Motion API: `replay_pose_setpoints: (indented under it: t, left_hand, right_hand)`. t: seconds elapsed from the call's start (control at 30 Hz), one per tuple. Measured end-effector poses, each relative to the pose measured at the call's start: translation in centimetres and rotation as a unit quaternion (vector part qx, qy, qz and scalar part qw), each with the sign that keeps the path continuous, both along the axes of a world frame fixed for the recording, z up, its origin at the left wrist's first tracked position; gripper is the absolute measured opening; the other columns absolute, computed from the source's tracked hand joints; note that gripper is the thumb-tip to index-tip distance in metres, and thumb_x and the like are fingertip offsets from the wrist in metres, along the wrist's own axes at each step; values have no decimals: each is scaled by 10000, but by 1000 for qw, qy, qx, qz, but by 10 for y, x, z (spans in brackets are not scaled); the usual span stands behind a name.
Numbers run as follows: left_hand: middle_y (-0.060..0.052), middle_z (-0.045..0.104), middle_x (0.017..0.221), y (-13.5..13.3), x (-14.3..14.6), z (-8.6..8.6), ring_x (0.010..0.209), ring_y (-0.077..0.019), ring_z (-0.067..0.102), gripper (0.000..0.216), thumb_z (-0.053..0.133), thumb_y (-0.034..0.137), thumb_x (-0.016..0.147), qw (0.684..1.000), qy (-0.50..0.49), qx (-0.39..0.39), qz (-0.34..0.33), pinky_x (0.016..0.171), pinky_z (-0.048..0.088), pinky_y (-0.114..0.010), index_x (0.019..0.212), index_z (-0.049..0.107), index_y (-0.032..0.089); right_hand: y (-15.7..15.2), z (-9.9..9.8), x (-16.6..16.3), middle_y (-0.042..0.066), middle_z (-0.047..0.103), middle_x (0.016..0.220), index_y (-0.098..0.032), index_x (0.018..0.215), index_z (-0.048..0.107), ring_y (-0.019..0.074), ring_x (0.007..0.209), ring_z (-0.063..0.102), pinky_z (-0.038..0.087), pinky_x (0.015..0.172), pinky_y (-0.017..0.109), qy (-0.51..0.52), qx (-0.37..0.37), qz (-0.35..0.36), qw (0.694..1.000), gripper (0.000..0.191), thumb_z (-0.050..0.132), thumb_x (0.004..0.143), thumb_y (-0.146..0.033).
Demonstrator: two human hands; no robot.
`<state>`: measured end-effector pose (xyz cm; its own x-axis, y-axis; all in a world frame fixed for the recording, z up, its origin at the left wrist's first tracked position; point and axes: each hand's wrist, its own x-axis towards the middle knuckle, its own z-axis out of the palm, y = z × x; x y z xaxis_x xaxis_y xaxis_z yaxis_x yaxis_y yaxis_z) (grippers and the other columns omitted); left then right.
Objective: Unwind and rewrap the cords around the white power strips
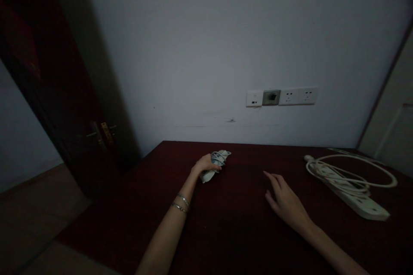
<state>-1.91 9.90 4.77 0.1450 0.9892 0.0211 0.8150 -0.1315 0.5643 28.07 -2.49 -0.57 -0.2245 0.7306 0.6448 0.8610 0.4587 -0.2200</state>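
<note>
My left hand (205,164) is closed around a small white power strip (209,175) wrapped in its own pale cord, on the dark red table. Part of the strip is hidden behind my fingers. My right hand (284,200) is open above the table, fingers apart and holding nothing. To its right lies a longer white power strip (366,206), with a loosely coiled white cord (346,184) on top of it. My right hand does not touch that strip.
The dark red table (238,223) meets a pale wall (193,60) at its back edge. Wall sockets (297,96) sit above it on the right. At the left stands a dark wooden door (64,94) with a metal handle (93,131). A light-coloured panel (393,111) borders the right side.
</note>
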Motion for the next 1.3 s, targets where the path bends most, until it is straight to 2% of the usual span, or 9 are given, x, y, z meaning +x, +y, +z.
replay_pose_setpoints:
  t: [0.3, 0.53, 0.67, 0.83, 0.93, 1.07, 1.13, 1.2, 1.3]
  left_hand:
    - [-99, 650, 1054, 2, 1, -1, 970, -274, 602, 597, 770, 412, 464, 1000, 27, 11, -7, 781, 467, -310, 990, 615, 176]
    - [-64, 675, 902, -1, 4, 5, 846, -242, 624, 468, 758, 371, 482, 1000, 10, 9, -2, 655, 457, -266, 884, 644, 160]
    - [-64, 668, 812, -5, 10, 14, 765, -222, 621, 376, 724, 337, 543, 999, -25, 10, -26, 582, 436, -249, 837, 655, 112]
    - [-72, 671, 911, -18, 27, 37, 790, -182, 619, 416, 673, 319, 647, 992, -109, 19, -65, 603, 447, -224, 988, 638, 84]
    - [-95, 663, 1001, -27, 42, 51, 862, -189, 614, 470, 700, 271, 635, 972, -213, 54, -89, 708, 469, -247, 1061, 625, 89]
    - [-105, 659, 1028, -43, 63, 65, 894, -199, 607, 542, 720, 268, 628, 955, -262, 118, -68, 764, 469, -270, 1134, 594, 119]
    - [-108, 666, 996, -54, 73, 70, 877, -204, 610, 566, 723, 290, 625, 953, -259, 150, -43, 759, 470, -278, 1147, 582, 120]
    - [-99, 667, 986, -66, 82, 74, 870, -204, 611, 550, 715, 310, 631, 950, -248, 187, -44, 761, 468, -276, 1136, 584, 135]
    - [-79, 663, 988, -81, 93, 77, 860, -199, 611, 478, 685, 308, 654, 947, -222, 223, -60, 756, 465, -269, 1100, 593, 166]
  right_hand:
    - [0, -6, -2, 130, 471, 1175, -209, 1333, 338, 252, 963, 598, 529, 766, 365, 29, -38, 6, 999, 492, 381, 846, -264]
    - [-4, -4, -5, 113, 473, 1172, -236, 1320, 353, 250, 967, 601, 536, 747, 362, 48, -53, 13, 997, 485, 387, 836, -256]
    - [-5, 0, -10, 107, 461, 1184, -254, 1319, 350, 244, 962, 594, 521, 781, 384, 84, -71, 25, 994, 484, 394, 836, -260]
    - [2, 18, -32, 101, 464, 1193, -245, 1264, 415, 236, 985, 566, 484, 854, 406, 193, -122, 88, 970, 453, 464, 818, -306]
    - [13, 40, -52, 120, 487, 1177, -220, 1254, 413, 214, 861, 591, 512, 774, 408, 354, -212, 125, 902, 540, 561, 767, -399]
    - [21, 75, -74, 108, 435, 1318, -318, 1317, 324, 228, 926, 598, 537, 693, 391, 582, -361, 181, 705, 762, 705, 664, -410]
    - [20, 88, -82, 69, 461, 1325, -370, 1295, 352, 226, 916, 608, 539, 672, 402, 634, -383, 212, 638, 711, 703, 679, -421]
    - [17, 98, -88, 47, 538, 1259, -356, 1234, 434, 226, 885, 624, 534, 670, 417, 662, -379, 251, 596, 556, 652, 732, -451]
    - [17, 103, -93, 48, 635, 1122, -277, 1131, 528, 237, 900, 630, 521, 710, 419, 696, -348, 286, 558, 406, 613, 771, -446]
